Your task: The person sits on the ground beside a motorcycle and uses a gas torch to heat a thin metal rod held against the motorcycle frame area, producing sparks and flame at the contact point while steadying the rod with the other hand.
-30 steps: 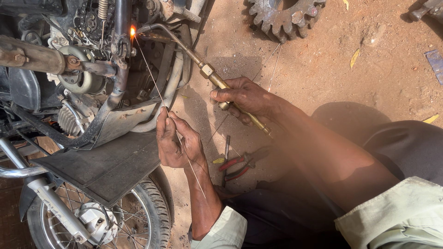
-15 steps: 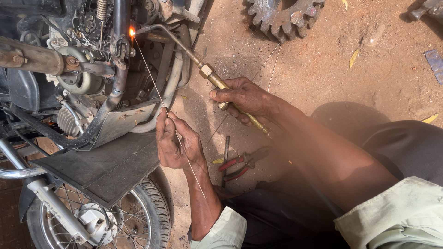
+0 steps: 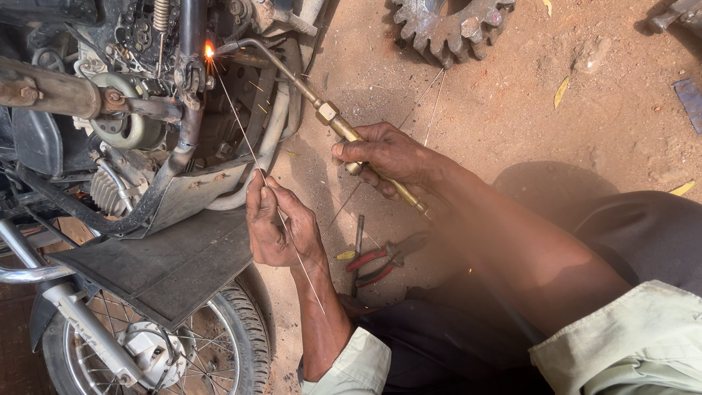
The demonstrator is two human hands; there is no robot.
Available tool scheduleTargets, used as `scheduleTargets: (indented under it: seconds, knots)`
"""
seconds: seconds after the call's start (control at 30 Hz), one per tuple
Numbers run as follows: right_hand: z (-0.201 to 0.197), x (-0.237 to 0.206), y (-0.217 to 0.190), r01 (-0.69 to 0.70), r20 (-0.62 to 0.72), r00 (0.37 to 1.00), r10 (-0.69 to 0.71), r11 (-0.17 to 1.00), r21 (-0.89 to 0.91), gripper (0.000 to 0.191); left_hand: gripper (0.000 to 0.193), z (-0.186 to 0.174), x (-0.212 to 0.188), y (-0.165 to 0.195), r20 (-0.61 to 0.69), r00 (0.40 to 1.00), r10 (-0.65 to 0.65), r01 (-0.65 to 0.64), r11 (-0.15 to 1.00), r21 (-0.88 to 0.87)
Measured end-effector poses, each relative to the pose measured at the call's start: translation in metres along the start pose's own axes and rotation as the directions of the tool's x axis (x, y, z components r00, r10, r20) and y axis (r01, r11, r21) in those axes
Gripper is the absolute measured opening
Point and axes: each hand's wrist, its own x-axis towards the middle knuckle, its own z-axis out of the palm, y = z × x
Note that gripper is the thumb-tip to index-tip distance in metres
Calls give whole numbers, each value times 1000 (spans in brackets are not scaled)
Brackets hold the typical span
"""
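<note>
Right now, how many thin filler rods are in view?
3: one rod in the left hand, reaching the flame; two spare rods on the dirt below the gear. Others may be hidden.

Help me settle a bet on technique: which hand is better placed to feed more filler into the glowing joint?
Left, probably. The left hand already pinches the thin rod, whose tip meets the flame; the right hand grips the torch.

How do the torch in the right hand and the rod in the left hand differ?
The torch is thick, brass-coloured and bent at its neck; the filler rod is hair-thin and straight. The right hand wraps the torch in a full grip; the left hand pinches the rod. Both tips meet at the flame.
</note>
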Motion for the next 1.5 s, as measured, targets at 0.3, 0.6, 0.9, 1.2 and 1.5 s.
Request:
scheduleTargets:
  seconds: [0.3,0.6,0.9,1.2,1.5]
  knots:
    - [0,2,3,20,12,1000,-20,1000,16,30,15,2,0,0,-7,1000,-19,19,1000,24]
    - [0,0,0,-47,-35,998,46,999,-26,30,15,3,1,-1,1,1000,-2,2,1000,4]
    - [1,3,5,30,-1,1000,-30,999,16,32,16,4,1,-1,-27,1000,-9,9,1000,7]
    - [2,0,0,-7,0,1000,7,1000,-6,30,15,3,1,1,-19,1000,-25,24,1000,-7]
    - [1,-1,-1,-8,-2,1000,8,1000,-20,30,14,3,2,2,-10,1000,-19,19,1000,-21]
